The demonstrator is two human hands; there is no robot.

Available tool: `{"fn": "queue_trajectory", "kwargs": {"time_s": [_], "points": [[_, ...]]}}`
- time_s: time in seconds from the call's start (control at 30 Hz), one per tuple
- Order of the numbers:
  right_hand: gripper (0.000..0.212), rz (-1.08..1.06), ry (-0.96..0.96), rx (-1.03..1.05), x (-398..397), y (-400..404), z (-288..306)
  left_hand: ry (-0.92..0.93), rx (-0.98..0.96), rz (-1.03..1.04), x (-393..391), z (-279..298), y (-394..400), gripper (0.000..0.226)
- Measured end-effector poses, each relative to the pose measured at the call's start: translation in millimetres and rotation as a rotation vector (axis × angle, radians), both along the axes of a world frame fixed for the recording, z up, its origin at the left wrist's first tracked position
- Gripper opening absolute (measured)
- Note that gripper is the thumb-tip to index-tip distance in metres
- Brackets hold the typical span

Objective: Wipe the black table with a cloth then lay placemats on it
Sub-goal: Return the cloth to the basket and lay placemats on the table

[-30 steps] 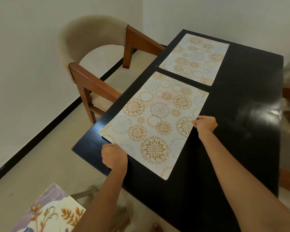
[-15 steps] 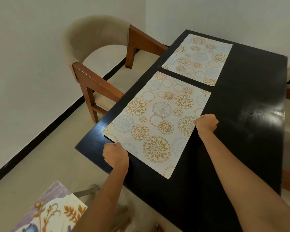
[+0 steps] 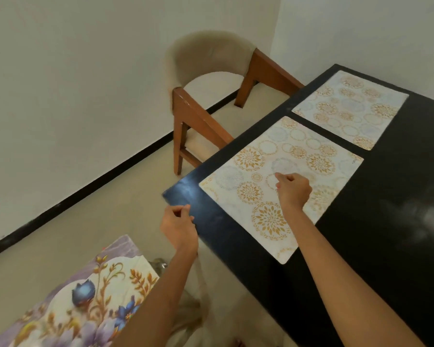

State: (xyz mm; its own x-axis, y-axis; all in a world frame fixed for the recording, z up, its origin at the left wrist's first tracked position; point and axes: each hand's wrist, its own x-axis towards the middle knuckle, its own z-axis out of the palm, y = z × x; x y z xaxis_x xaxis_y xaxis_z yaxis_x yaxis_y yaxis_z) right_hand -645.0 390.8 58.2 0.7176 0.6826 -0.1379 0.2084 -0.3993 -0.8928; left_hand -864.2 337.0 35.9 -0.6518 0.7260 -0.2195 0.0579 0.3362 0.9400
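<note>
A black desk (image 3: 376, 221) fills the right side of the frame, running from the lower right up to the upper right, its glossy top catching a pale glare at the right edge. Two mats with gold and pale blue floral circles lie flat on it along its left edge, one after the other with a narrow strip of black between them. The near mat (image 3: 268, 186) sits at centre right; the far mat (image 3: 348, 108) lies in the upper right. The right hand (image 3: 292, 190) is over the middle of the near mat, fingers curled in loosely toward the palm with the fingertips close together; whether it touches the mat cannot be told, and nothing is seen pinched. The left hand (image 3: 178, 227) is at the centre of the frame beside the desk's near left corner, off the mat, its fingers also curled with thumb against fingertips, holding nothing visible. Both forearms reach in from the bottom edge. A chair (image 3: 211, 96) with a wooden frame and beige padded back stands in the upper centre, against the desk's left side, near a white wall with a black skirting. A flower-printed cloth (image 3: 80, 304) shows in the lower left.
</note>
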Motion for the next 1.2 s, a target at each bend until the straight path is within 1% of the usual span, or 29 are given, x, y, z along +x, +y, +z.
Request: {"fn": "queue_trajectory", "kwargs": {"time_s": [0.13, 0.27, 0.4, 0.47, 0.53, 0.57, 0.63, 0.67, 0.73, 0.8, 0.87, 0.93, 1.0, 1.1, 1.2], "points": [[0.024, 0.225, 0.023, -0.003, -74.4, -6.5, -2.9, 0.011, -0.010, 0.070, -52.3, -0.7, -19.2, 0.013], [0.026, 0.423, 0.057, -0.028, -158.4, -27.6, -6.4, 0.006, 0.011, 0.163, -125.0, -6.5, -51.4, 0.009], [0.027, 0.525, 0.080, -0.031, -240.4, -64.2, -25.0, 0.020, 0.003, 0.200, -203.5, -21.0, -91.7, 0.010], [0.029, 0.567, 0.114, -0.074, -284.7, -87.8, -43.9, 0.075, -0.034, 0.217, -248.7, -32.1, -119.5, 0.007], [0.030, 0.601, 0.162, -0.127, -324.7, -112.8, -67.7, 0.105, -0.089, 0.245, -292.6, -46.7, -149.6, 0.011], [0.027, 0.608, 0.163, -0.149, -339.2, -123.1, -79.7, 0.107, -0.118, 0.250, -310.3, -55.7, -163.2, 0.016], [0.012, 0.656, 0.085, -0.214, -367.1, -145.1, -105.7, 0.087, -0.164, 0.255, -347.6, -76.1, -195.3, 0.020], [0.014, 0.689, 0.037, -0.268, -378.6, -155.5, -118.7, 0.086, -0.189, 0.253, -365.6, -87.7, -210.3, 0.022], [0.046, 0.757, -0.052, -0.380, -391.6, -170.5, -145.6, 0.100, -0.263, 0.249, -394.6, -106.6, -236.3, 0.031], [0.074, 0.808, -0.214, -0.472, -398.6, -181.4, -169.2, 0.102, -0.347, 0.245, -419.0, -124.5, -256.6, 0.043], [0.088, 0.805, -0.341, -0.512, -398.4, -185.3, -184.4, 0.102, -0.417, 0.228, -434.7, -140.0, -269.0, 0.053], [0.092, 0.773, -0.457, -0.528, -391.7, -182.9, -190.9, 0.111, -0.456, 0.201, -440.9, -152.1, -275.2, 0.056], [0.094, 0.719, -0.527, -0.543, -382.7, -175.4, -195.4, 0.091, -0.473, 0.182, -440.7, -161.6, -277.0, 0.052], [0.097, 0.692, -0.515, -0.604, -373.0, -162.5, -202.7, 0.062, -0.491, 0.168, -438.6, -171.9, -275.5, 0.045], [0.091, 0.725, -0.486, -0.645, -368.1, -152.1, -207.0, 0.011, -0.507, 0.189, -440.7, -182.2, -272.2, 0.056]]}}
